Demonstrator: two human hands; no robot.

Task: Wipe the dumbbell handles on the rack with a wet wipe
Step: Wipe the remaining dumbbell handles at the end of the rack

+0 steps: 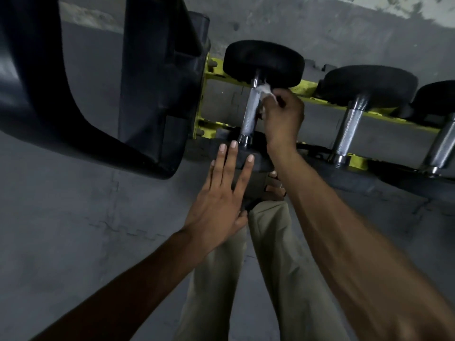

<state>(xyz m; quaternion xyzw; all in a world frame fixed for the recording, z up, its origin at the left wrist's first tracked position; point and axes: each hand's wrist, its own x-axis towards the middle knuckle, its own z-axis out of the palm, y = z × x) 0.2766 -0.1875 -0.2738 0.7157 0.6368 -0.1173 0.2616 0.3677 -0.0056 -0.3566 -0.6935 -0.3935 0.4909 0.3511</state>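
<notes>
Grey matted floor runs up to a bare concrete wall, and low against that wall sits a yellow rack with a row of black-headed dumbbells lying across it. The person stands right over it, trouser legs below. The wiping is under way on the leftmost dumbbell: the right hand has its fingers curled round a bunched white wet wipe and presses it to the upper end of the knurled first handle, just under the far head. The left hand is flat, fingers straight and spread, holding nothing, its tips resting on the near head, I'd say to steady the weight. Most of that handle looks not yet covered, so the next move probably calls for drawing the wipe down its length towards the near collar and working it round the bar. The second handle and third handle wait to the right, untouched by either hand. A big dark padded piece of gym kit crowds the rack's left end and could cramp the left elbow; the heads on either side leave little room for knuckles.
</notes>
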